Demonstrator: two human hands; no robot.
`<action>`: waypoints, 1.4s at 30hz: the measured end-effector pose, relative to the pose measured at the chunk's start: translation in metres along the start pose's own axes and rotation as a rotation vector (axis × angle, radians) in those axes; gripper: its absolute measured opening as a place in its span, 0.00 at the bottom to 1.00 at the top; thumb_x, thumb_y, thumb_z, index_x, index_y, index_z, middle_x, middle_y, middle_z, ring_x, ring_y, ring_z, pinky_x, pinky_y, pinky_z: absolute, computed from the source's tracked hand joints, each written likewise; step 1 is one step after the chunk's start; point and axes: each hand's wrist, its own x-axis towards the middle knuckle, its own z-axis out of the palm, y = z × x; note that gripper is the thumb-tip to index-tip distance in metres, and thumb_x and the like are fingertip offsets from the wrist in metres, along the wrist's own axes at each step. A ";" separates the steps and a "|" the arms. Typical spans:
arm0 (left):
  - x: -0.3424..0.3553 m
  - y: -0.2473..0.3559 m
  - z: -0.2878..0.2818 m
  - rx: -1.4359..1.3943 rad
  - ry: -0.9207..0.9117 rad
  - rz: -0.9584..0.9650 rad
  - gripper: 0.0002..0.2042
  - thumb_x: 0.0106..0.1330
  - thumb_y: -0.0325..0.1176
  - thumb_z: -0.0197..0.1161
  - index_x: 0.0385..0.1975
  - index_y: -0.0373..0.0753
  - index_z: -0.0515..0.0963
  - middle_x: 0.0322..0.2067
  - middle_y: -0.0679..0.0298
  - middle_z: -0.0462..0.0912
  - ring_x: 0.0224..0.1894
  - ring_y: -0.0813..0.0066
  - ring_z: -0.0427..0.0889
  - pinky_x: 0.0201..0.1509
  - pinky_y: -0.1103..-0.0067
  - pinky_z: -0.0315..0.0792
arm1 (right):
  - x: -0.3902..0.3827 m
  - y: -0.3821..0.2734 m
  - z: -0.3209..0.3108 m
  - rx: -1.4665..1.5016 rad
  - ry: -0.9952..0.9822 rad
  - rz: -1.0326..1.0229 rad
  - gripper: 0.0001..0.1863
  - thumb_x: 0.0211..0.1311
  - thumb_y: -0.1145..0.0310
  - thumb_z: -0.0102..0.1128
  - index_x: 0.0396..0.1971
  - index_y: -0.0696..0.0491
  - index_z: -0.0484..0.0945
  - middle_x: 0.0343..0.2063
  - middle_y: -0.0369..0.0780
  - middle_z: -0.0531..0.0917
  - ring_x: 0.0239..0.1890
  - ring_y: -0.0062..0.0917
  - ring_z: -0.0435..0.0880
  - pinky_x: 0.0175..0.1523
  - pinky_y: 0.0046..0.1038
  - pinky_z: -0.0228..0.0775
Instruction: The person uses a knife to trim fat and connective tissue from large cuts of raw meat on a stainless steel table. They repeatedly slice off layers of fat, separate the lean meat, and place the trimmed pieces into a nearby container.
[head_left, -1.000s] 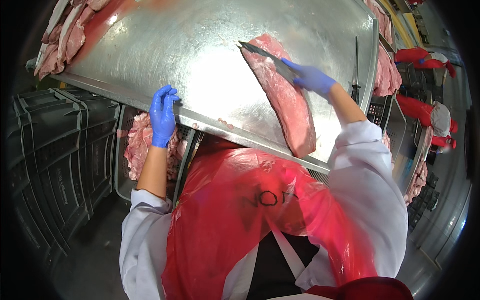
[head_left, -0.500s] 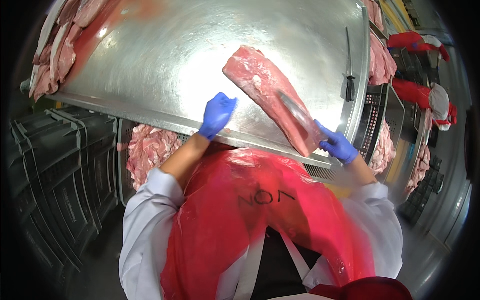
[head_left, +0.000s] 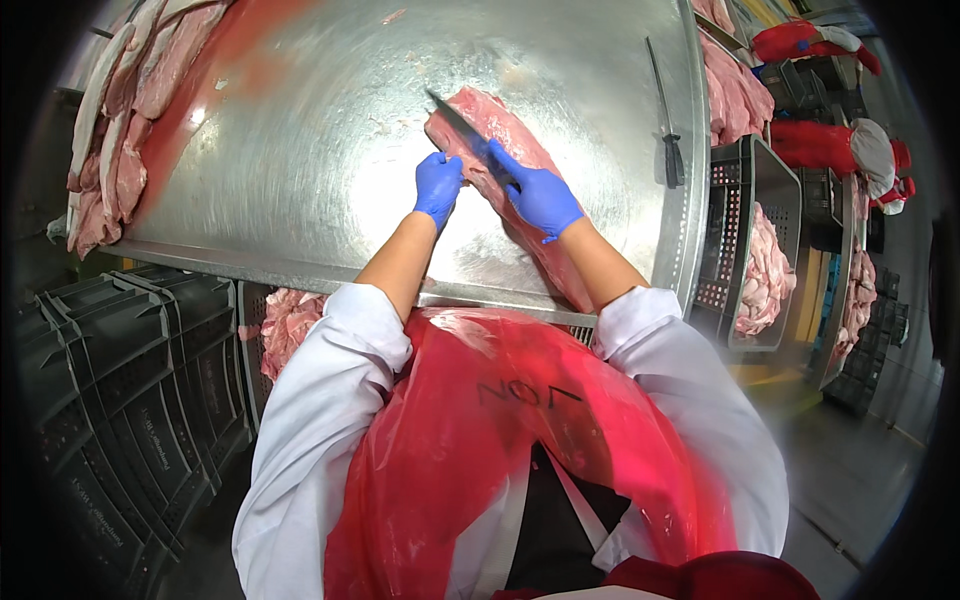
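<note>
A long piece of pork loin (head_left: 525, 140) lies slantwise on the steel table (head_left: 310, 170), its far end to the left. My right hand (head_left: 542, 198), in a blue glove, is closed round the handle of a knife (head_left: 458, 118). The knife's blade points away and to the left, over the loin's far end; whether it cuts in cannot be told. My left hand (head_left: 438, 187), also gloved in blue, is closed at the loin's left edge and seems to pinch it. The handle is mostly hidden under my right hand.
A sharpening steel (head_left: 662, 115) with a black handle lies at the table's right side. Long meat cuts (head_left: 125, 130) are piled at the far left. Black crates (head_left: 130, 370) stand at the left; a crate of trimmings (head_left: 766, 270) stands at the right. People in red work beyond.
My right hand has carried the knife from the loin's near end up to its far end. My left hand has moved slightly up to the loin's edge. The view has shifted a little.
</note>
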 end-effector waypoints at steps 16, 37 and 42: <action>0.018 0.011 -0.063 0.594 0.111 0.296 0.07 0.61 0.30 0.63 0.29 0.32 0.79 0.23 0.55 0.83 0.24 0.69 0.81 0.34 0.71 0.76 | -0.146 0.013 -0.017 -0.302 -0.224 0.089 0.40 0.67 0.70 0.52 0.77 0.32 0.50 0.25 0.49 0.83 0.26 0.46 0.83 0.36 0.45 0.74; -0.006 0.014 -0.007 0.675 0.140 0.095 0.20 0.56 0.45 0.67 0.37 0.32 0.83 0.38 0.48 0.86 0.40 0.53 0.85 0.49 0.64 0.76 | 0.038 -0.003 -0.002 0.078 0.137 0.142 0.40 0.63 0.67 0.54 0.75 0.32 0.55 0.44 0.46 0.87 0.41 0.47 0.86 0.50 0.41 0.78; 0.012 -0.010 -0.022 0.306 0.005 -0.059 0.16 0.59 0.39 0.63 0.38 0.30 0.83 0.38 0.51 0.87 0.35 0.62 0.86 0.43 0.70 0.78 | 0.043 -0.001 0.008 0.048 0.224 -0.134 0.40 0.64 0.67 0.54 0.76 0.32 0.53 0.38 0.48 0.87 0.36 0.47 0.86 0.46 0.41 0.78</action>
